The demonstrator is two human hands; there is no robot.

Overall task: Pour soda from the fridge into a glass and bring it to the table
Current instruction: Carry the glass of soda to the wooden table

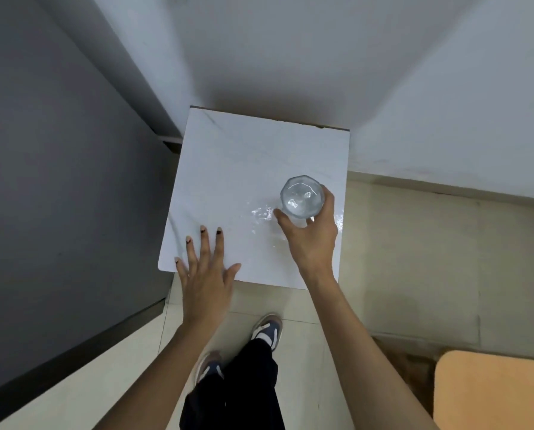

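A clear faceted glass [302,197] with clear liquid in it stands on the right side of a small white marble-look table [228,169]. My right hand [310,235] wraps around the glass from the near side, thumb on its left and fingers on its right. My left hand [205,268] lies flat on the table's near left corner, fingers spread, holding nothing. Light reflections glint on the tabletop beside the glass.
A dark grey surface [42,181] rises on the left of the table, and white walls [321,57] meet in the corner behind it. An orange seat [495,392] is at the bottom right. My feet and dark trousers [244,383] stand on the beige tiled floor.
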